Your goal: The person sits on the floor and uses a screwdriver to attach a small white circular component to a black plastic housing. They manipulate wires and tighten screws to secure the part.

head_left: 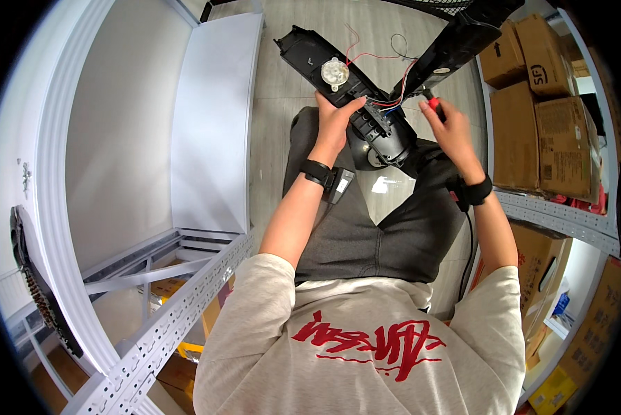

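Shirt (pixel 255 311): beige, below all fingers.
Shell (pixel 361 86): black, extending either side of the left fingers.
Left hand (pixel 335 121): gripping Shell's edge.
Right hand (pixel 452 128): fingers wrapped round screwdriver (pixel 433 103).
Wires (pixel 392 104): between both hands' fingers.

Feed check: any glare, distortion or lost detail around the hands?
Head view: white upright at left bows along the dark rim; head view: bright glare between the trouser legs; head view: left hand and right hand look fairly clear, but the red-and-black tool's tip is hard to make out.
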The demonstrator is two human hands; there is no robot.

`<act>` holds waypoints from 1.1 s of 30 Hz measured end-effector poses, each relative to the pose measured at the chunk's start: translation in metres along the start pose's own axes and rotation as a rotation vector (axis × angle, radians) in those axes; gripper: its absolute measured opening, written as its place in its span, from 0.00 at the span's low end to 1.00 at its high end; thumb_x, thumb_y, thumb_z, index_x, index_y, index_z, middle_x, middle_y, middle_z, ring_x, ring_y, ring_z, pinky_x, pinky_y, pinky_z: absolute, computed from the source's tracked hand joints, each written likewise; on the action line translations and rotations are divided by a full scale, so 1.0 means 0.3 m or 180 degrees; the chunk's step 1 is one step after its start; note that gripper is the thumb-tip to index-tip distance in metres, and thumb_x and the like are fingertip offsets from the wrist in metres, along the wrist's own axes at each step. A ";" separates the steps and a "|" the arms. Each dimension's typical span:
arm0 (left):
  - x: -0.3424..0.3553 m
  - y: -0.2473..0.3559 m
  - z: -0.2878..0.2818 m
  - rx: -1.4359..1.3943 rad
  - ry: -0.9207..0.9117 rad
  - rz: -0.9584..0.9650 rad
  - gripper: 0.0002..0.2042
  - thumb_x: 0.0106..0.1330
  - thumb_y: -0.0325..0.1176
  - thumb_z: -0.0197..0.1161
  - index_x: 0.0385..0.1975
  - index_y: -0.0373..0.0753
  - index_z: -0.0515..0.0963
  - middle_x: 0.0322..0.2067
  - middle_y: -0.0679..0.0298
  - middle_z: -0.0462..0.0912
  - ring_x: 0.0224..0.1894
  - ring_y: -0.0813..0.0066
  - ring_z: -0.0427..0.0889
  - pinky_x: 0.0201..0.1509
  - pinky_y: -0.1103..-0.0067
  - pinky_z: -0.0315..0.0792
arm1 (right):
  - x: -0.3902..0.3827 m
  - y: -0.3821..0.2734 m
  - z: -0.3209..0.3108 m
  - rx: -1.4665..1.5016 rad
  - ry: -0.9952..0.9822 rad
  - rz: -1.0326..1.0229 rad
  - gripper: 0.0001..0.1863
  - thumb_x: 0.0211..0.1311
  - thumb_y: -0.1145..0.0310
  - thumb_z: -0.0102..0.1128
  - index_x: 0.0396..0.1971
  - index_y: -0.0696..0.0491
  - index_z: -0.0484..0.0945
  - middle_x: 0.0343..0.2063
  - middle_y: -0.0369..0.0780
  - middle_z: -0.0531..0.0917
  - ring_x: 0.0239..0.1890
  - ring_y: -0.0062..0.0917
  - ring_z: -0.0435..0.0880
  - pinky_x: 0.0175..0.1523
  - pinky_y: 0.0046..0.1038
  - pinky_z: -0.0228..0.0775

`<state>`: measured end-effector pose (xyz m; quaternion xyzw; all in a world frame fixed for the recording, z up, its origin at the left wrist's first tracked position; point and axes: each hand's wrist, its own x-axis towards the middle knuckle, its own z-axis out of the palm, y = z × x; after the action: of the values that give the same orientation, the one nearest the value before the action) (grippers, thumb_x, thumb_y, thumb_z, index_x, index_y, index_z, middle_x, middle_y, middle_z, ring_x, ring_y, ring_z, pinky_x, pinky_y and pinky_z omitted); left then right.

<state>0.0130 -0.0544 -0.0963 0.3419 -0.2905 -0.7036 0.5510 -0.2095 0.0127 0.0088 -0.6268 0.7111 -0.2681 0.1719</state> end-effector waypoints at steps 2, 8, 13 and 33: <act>-0.001 -0.005 0.006 0.0030 -0.0035 0.0022 0.35 0.58 0.19 0.71 0.61 0.38 0.56 0.54 0.57 0.73 0.55 0.64 0.78 0.56 0.71 0.77 | 0.009 -0.052 -0.053 -0.0173 0.0417 -0.0702 0.17 0.64 0.58 0.69 0.34 0.60 0.81 0.22 0.44 0.77 0.22 0.33 0.72 0.30 0.31 0.67; -0.014 0.001 0.009 -0.0086 -0.0074 -0.0169 0.35 0.57 0.18 0.71 0.60 0.37 0.56 0.54 0.58 0.72 0.55 0.66 0.78 0.57 0.71 0.77 | 0.015 -0.237 -0.163 0.0034 0.0772 -0.1364 0.11 0.61 0.66 0.71 0.36 0.57 0.84 0.28 0.39 0.82 0.27 0.25 0.79 0.33 0.25 0.70; -0.019 0.002 0.025 0.0057 -0.0150 -0.0190 0.36 0.57 0.19 0.71 0.62 0.37 0.56 0.56 0.58 0.72 0.57 0.64 0.77 0.58 0.71 0.76 | 0.058 -0.294 -0.103 0.1216 0.0631 -0.0925 0.08 0.65 0.67 0.69 0.39 0.56 0.86 0.32 0.35 0.85 0.32 0.15 0.80 0.36 0.18 0.70; -0.017 -0.004 0.017 -0.0078 -0.0200 -0.0130 0.38 0.55 0.17 0.71 0.63 0.37 0.54 0.60 0.57 0.68 0.63 0.63 0.72 0.64 0.71 0.72 | 0.185 -0.287 0.079 0.1475 -0.0382 -0.0139 0.16 0.65 0.61 0.67 0.48 0.53 0.86 0.28 0.33 0.85 0.30 0.13 0.81 0.36 0.18 0.73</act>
<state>0.0089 -0.0489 -0.0933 0.3188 -0.2920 -0.7286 0.5313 -0.1354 -0.0520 0.0463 -0.6007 0.6054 -0.3900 0.3472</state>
